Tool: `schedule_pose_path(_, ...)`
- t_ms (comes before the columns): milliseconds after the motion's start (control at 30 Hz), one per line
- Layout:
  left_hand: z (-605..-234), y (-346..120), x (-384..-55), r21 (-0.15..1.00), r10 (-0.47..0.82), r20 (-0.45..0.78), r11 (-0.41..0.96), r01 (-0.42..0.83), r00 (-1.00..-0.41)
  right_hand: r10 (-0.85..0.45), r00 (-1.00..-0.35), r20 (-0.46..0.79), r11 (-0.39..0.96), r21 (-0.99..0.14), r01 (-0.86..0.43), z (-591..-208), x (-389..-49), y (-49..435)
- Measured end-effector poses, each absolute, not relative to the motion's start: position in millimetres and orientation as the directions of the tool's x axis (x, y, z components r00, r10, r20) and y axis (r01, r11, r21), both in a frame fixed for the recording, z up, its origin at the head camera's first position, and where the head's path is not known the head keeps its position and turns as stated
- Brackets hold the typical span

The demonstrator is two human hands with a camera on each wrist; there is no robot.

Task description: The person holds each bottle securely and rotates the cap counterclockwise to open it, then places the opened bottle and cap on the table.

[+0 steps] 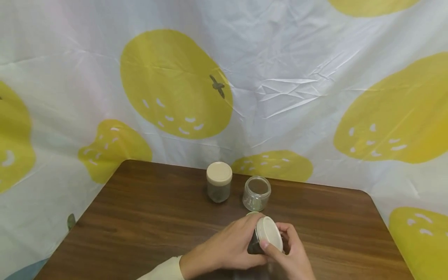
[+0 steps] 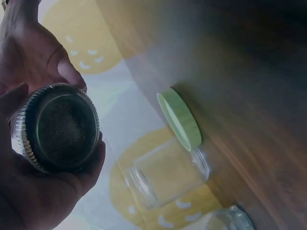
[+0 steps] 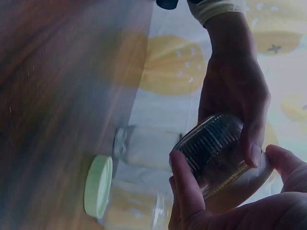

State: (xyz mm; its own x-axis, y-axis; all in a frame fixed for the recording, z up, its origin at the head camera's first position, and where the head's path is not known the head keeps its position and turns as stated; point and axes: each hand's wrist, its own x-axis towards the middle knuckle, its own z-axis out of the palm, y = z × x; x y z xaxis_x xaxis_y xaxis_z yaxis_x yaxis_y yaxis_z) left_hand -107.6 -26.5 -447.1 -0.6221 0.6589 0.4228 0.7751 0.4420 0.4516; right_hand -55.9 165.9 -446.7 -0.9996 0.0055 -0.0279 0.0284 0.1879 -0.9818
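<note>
A dark, ribbed jar (image 3: 208, 143) with a cream lid (image 1: 270, 233) is tilted between both hands above the front of the table. The left hand (image 1: 224, 243) grips its side, with the thumb near the lid. On the jar's other side, the right hand (image 1: 292, 252) holds it, thumb against the lid's rim and fingers reaching round. In the left wrist view the jar's dark round base (image 2: 66, 132) faces the camera. Just behind the hands a light green lid (image 2: 180, 119) lies on the table, its pale inside showing; the head view mostly hides it.
Beyond the hands stands a clear jar (image 1: 257, 196) without a lid. Left of it is a clear jar (image 1: 219, 190) with a cream lid (image 1: 219, 173). The brown wooden table (image 1: 150, 202) ends at a white cloth (image 1: 266, 58) printed with yellow fruit.
</note>
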Motion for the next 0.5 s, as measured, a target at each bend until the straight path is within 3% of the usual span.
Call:
schedule_pose_path(200, -451, -40, -99, 0.397, 0.664, 0.462, 0.438, 0.807, -0.588, -0.007, -1.0, -0.002, 0.185, -0.983, 0.001, -454, -48, 151)
schedule_pose_path(500, -463, -57, -92, 0.355, 0.659, 0.444, 0.493, 0.795, -0.607, -0.033, -0.999, 0.013, 0.306, -0.952, -0.023, -459, -43, 138)
